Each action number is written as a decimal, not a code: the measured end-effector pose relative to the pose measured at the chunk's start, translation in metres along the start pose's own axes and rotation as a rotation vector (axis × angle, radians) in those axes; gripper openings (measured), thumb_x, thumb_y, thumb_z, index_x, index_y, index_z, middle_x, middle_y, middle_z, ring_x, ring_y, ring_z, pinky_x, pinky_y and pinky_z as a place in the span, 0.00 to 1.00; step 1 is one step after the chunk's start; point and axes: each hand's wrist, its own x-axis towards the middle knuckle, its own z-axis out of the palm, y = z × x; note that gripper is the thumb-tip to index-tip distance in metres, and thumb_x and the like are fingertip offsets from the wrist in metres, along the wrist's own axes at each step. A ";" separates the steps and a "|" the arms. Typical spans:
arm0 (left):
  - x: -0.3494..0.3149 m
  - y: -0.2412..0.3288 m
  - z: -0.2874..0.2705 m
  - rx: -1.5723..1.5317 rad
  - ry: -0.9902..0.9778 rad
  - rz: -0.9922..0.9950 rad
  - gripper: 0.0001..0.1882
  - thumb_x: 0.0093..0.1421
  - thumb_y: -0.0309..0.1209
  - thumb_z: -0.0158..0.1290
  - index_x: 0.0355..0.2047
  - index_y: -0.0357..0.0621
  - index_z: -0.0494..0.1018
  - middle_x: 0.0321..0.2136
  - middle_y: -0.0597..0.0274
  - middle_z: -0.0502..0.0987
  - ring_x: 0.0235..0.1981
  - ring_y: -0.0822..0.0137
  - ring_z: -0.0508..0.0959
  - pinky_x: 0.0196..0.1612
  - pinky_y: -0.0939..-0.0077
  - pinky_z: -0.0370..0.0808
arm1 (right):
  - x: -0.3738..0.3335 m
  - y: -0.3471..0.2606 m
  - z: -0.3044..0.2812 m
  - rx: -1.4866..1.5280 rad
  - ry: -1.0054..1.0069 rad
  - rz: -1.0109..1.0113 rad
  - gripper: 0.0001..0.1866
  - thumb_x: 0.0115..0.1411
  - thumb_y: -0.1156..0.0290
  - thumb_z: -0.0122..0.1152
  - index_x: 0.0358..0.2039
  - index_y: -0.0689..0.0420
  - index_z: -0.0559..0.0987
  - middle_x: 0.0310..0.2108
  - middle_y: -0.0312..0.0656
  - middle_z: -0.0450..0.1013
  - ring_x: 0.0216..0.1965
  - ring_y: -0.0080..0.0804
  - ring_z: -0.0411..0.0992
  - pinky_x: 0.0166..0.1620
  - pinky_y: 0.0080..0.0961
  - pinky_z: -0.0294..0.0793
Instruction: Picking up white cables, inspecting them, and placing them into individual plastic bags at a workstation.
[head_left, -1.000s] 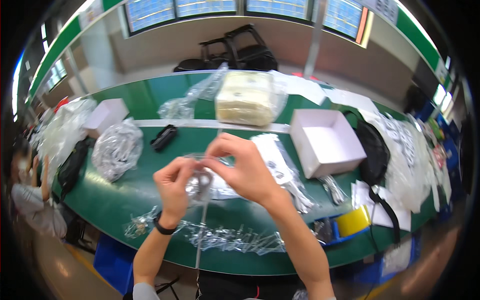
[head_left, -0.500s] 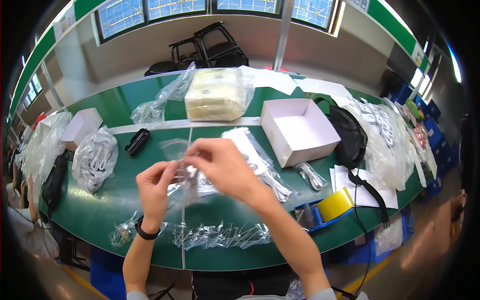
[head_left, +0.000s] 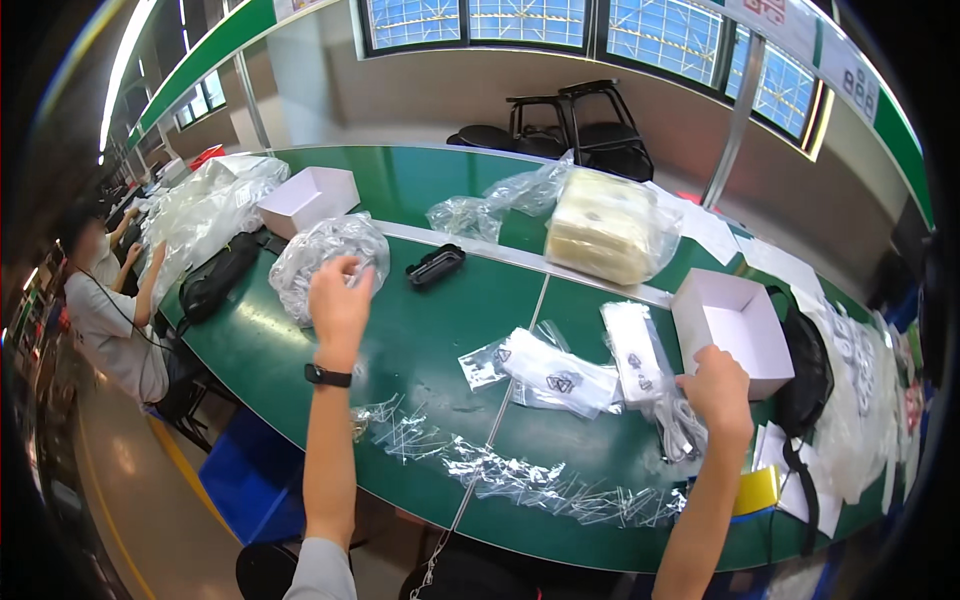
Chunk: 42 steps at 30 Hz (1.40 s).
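Two hands reach over the green table [head_left: 420,350], well apart. The left hand [head_left: 340,305], thumb and fingertips curved with a gap between, is at the bag of coils [head_left: 318,245] on the far left; whether they touch I cannot tell. The right hand [head_left: 718,390] bends over the cables [head_left: 678,432], just before the right box [head_left: 735,322]; its grip cannot be told. A broad stretch of tabletop separates the coils from the white packets [head_left: 562,380]. Small clear bags [head_left: 500,468] line the near edge.
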 end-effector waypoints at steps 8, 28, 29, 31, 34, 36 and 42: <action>0.018 -0.124 0.027 0.132 -0.015 0.095 0.14 0.52 0.26 0.57 0.39 0.36 0.75 0.35 0.47 0.77 0.40 0.47 0.75 0.50 0.57 0.70 | -0.020 -0.114 0.048 0.353 -0.144 -0.704 0.16 0.53 0.68 0.66 0.40 0.63 0.79 0.41 0.56 0.75 0.43 0.53 0.74 0.48 0.41 0.72; 0.023 -0.073 -0.027 0.520 -0.214 0.674 0.12 0.58 0.21 0.49 0.43 0.32 0.69 0.39 0.38 0.74 0.40 0.44 0.74 0.44 0.55 0.72 | 0.010 -0.122 0.076 0.457 0.093 -0.727 0.06 0.55 0.70 0.58 0.27 0.59 0.79 0.27 0.45 0.78 0.31 0.46 0.77 0.35 0.38 0.75; 0.013 -0.057 -0.042 0.453 -0.287 0.597 0.13 0.58 0.22 0.49 0.43 0.31 0.68 0.40 0.38 0.73 0.41 0.44 0.74 0.45 0.55 0.71 | 0.013 -0.119 0.074 0.460 0.092 -0.717 0.06 0.55 0.70 0.58 0.27 0.59 0.79 0.27 0.45 0.78 0.31 0.46 0.77 0.35 0.38 0.75; -0.010 -0.027 -0.071 0.300 -0.316 0.494 0.11 0.58 0.23 0.51 0.41 0.32 0.67 0.38 0.40 0.72 0.39 0.45 0.73 0.42 0.57 0.70 | 0.017 -0.116 0.067 0.724 0.169 -0.627 0.06 0.56 0.70 0.57 0.28 0.59 0.78 0.26 0.46 0.77 0.31 0.45 0.77 0.34 0.37 0.75; -0.041 -0.003 -0.115 0.182 -0.394 0.325 0.08 0.59 0.26 0.54 0.36 0.35 0.69 0.29 0.48 0.73 0.30 0.52 0.73 0.34 0.63 0.69 | 0.024 -0.118 0.059 0.991 0.078 -0.558 0.09 0.61 0.70 0.54 0.28 0.62 0.74 0.22 0.44 0.76 0.26 0.34 0.75 0.33 0.30 0.73; -0.052 0.013 -0.113 0.110 -0.514 0.205 0.08 0.59 0.28 0.56 0.33 0.37 0.70 0.23 0.53 0.72 0.24 0.58 0.73 0.29 0.67 0.68 | 0.027 -0.108 0.054 1.222 0.001 -0.533 0.12 0.67 0.68 0.50 0.29 0.63 0.71 0.19 0.39 0.73 0.24 0.23 0.71 0.31 0.24 0.70; -0.077 0.080 -0.086 -0.498 -0.747 0.075 0.10 0.60 0.30 0.59 0.28 0.39 0.71 0.15 0.66 0.61 0.20 0.79 0.60 0.22 0.78 0.58 | 0.010 -0.107 0.018 1.276 -0.450 -0.538 0.13 0.68 0.66 0.51 0.28 0.61 0.71 0.15 0.33 0.67 0.17 0.17 0.64 0.21 0.20 0.64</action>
